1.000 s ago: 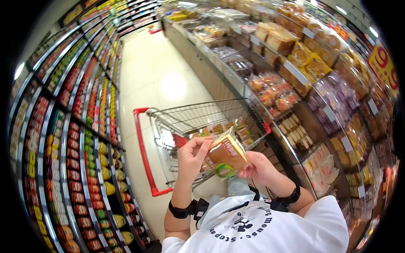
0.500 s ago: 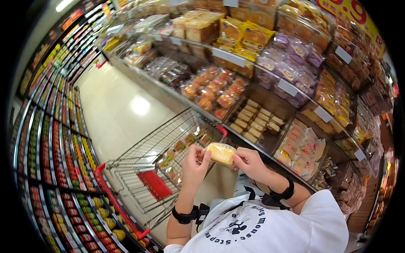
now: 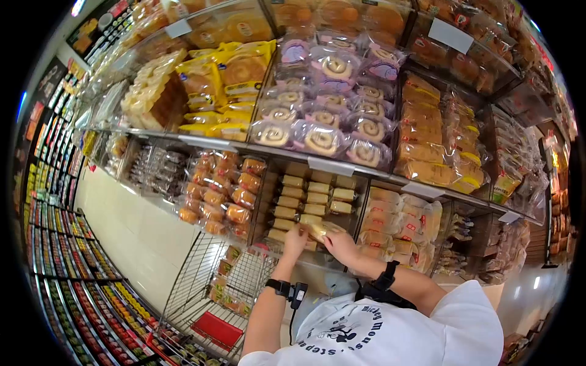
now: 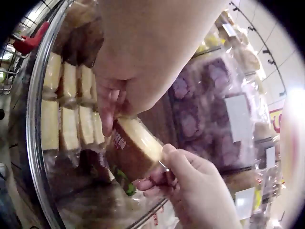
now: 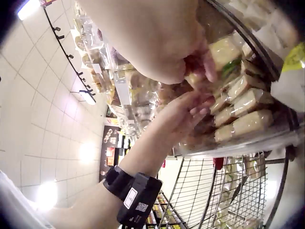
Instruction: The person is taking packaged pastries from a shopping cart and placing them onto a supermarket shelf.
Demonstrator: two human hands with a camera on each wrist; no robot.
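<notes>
In the head view, a clear-wrapped sponge cake is held low over a shelf bin of similar cakes. Its brown face with printed lettering and its pale yellow side show in the left wrist view, along with a green patch on the wrapper. My right hand pinches one end of it between thumb and fingers. At the other end, my left hand holds the wrapper with its fingertips; its thumb is hidden in the left wrist view. Rows of wrapped cakes stand just beside the left fingers.
Left of the bin are round wrapped buns; flat white packs lie to its right. Purple-wrapped rolls fill the shelf above, behind a clear ledge with price tags. A wire shopping cart containing several packs stands at lower left.
The view has swung right toward the bread shelves. Both hands have carried the sponge cake from above the cart area to the bin; earlier it was turned over between them.
</notes>
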